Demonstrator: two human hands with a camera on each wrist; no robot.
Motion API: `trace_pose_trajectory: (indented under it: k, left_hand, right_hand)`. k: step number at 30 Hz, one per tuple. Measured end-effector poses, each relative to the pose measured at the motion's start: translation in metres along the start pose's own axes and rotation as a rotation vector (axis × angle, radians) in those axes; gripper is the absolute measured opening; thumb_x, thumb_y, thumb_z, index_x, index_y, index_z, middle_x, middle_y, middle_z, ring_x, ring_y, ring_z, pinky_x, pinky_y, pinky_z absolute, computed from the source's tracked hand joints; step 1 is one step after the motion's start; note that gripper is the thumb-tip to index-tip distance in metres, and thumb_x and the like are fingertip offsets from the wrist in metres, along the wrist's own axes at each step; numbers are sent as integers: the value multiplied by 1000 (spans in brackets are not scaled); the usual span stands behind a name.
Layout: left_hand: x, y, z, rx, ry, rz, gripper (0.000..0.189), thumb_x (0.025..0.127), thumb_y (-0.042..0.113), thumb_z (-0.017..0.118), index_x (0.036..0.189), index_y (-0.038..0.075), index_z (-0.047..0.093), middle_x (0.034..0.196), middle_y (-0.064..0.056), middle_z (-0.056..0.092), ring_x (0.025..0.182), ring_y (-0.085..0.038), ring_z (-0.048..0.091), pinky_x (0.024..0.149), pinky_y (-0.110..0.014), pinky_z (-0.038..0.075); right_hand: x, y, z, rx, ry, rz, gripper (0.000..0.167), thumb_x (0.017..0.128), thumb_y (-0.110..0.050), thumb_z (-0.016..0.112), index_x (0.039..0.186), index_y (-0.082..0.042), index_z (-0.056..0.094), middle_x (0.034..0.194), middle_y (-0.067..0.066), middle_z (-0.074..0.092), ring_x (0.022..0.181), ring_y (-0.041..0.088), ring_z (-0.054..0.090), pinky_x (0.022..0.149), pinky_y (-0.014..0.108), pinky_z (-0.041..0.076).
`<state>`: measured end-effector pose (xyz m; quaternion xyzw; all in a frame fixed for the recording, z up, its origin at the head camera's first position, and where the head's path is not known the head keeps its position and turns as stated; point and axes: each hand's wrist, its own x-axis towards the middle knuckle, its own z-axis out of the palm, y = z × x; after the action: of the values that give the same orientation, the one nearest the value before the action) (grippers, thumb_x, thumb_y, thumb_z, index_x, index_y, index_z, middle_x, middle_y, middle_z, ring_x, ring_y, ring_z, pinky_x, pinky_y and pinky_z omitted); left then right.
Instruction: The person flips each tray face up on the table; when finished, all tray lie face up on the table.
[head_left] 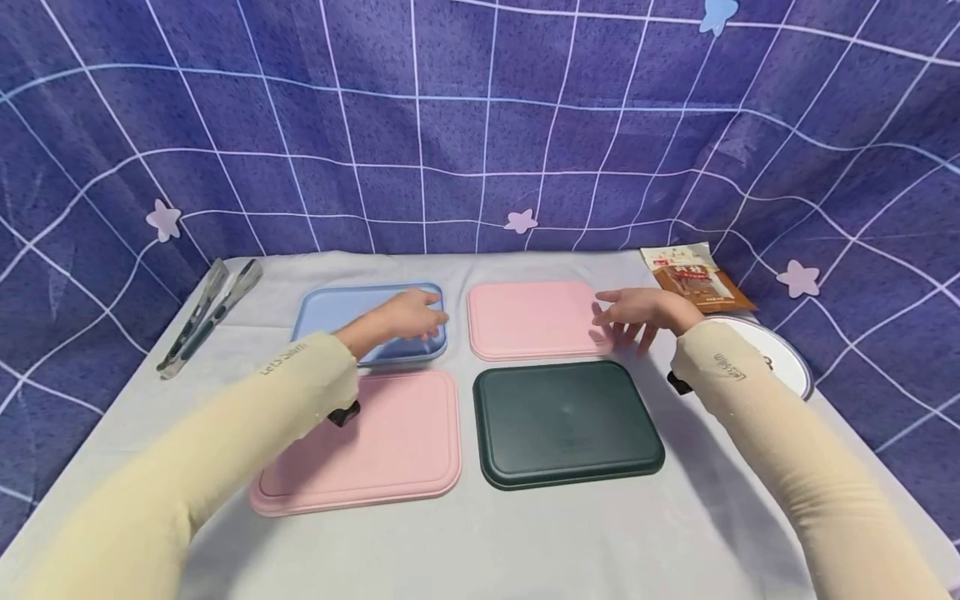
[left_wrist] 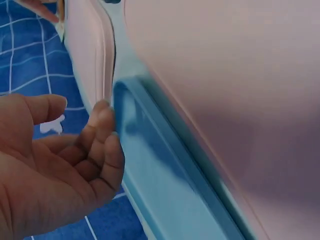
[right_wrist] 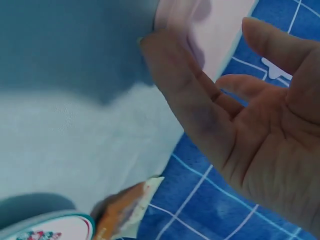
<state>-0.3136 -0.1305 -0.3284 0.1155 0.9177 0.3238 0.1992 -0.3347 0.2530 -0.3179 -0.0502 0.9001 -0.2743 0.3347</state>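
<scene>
My left hand [head_left: 408, 314] hovers above the right end of a blue tray [head_left: 330, 310], its fingers loosely bent and holding nothing. In the left wrist view, the fingertips overlap the raised corner rim of the blue tray [left_wrist: 150, 115]. At the right edge of a smaller pink rectangular board [head_left: 528, 321] is my right hand [head_left: 645, 312], thumb and fingers apart with nothing gripped. The right wrist view has its fingers [right_wrist: 175, 70] overlapping the pink edge. Closer to me lie a larger pink board [head_left: 405, 433] and a dark green board [head_left: 570, 425], side by side.
Metal tongs [head_left: 213, 312] with dark handles lie at the left end of the white-covered table [head_left: 555, 542]. Past my right hand are a brown-and-white food packet [head_left: 697, 279] and a round white lidded or plate-like thing [head_left: 783, 362]. A blue gridded cloth [head_left: 450, 133] hangs behind.
</scene>
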Motion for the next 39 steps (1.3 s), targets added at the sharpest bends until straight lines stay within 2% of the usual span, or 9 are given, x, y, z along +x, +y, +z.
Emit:
trace_pose_trajectory:
  k: [3,5,9,12,17,23,28,32,39]
  left_hand:
    - [11,9,9,29,-38,2,63,101,24,51,155,-1,32,98,-16,75,64,-12,65,53,-22,42]
    - [19,16,13,37,-80,-25,57,102,24,50,151,-1,40,88,-11,75,58,-10,62,51,-22,40]
    - [26,27,17,65,-157,-97,40,102,26,50,127,-3,60,73,-2,70,52,-8,55,51,-22,39]
    - [28,32,21,120,-158,-106,34,101,26,50,108,-2,68,70,-1,69,50,-8,52,51,-23,42]
    - [31,31,31,148,-163,-121,28,98,26,54,94,3,68,70,-1,69,51,-8,52,53,-24,44]
    - [33,31,30,89,-188,-163,25,98,24,55,102,3,67,67,2,66,50,-6,49,54,-23,41]
    - [34,31,26,8,-250,-194,26,97,26,58,112,5,65,70,2,68,53,-6,50,57,-23,42]
    - [34,28,23,-38,-289,-223,27,97,28,59,113,7,64,74,2,70,54,-6,50,60,-23,43]
    - [31,27,21,-73,-335,-212,28,99,30,56,117,10,63,79,2,73,56,-4,53,61,-22,44]
  right_hand:
    - [5,5,1,27,-24,-3,83,103,-31,50,161,-9,-4,94,15,61,80,23,65,70,44,60]
    - [8,7,1,45,-39,0,84,103,-31,49,161,-9,-7,92,14,61,78,23,66,70,43,60]
    - [16,12,0,87,-67,5,83,104,-31,49,161,-10,-8,91,13,58,76,22,65,71,44,60]
    - [22,14,0,102,-57,11,81,103,-28,50,161,-10,-2,89,13,58,74,22,65,71,43,60]
    - [27,15,-2,113,-29,38,86,97,-24,55,162,-12,-1,89,11,60,74,20,65,71,41,60]
    - [29,16,-6,132,-23,34,88,96,-20,56,163,-15,0,91,10,60,76,20,65,71,40,60]
    - [31,24,-7,170,-28,20,88,95,-15,56,163,-17,0,81,9,65,73,17,64,70,39,60]
    - [32,27,-6,177,-39,8,87,97,-16,56,163,-19,-1,81,8,65,74,17,65,71,39,60]
    - [34,27,-7,170,-50,20,86,99,-18,56,163,-21,0,83,7,63,76,17,63,73,39,60]
